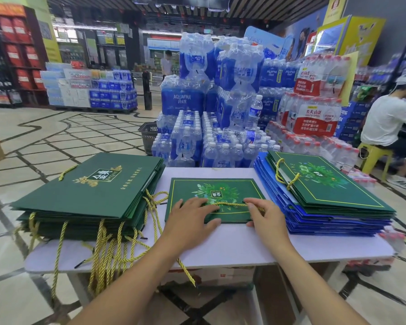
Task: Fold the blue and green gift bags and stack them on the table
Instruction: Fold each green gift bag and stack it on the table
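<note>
2 hands (192,215) flat on green bag (220,187)

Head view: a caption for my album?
Left hand and right hand rest on a green gift bag between two stacks.

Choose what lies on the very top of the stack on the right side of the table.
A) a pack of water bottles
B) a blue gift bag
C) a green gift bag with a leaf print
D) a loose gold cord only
C: a green gift bag with a leaf print lies uppermost there, and the blue gift bags show only as layers beneath it.
</note>
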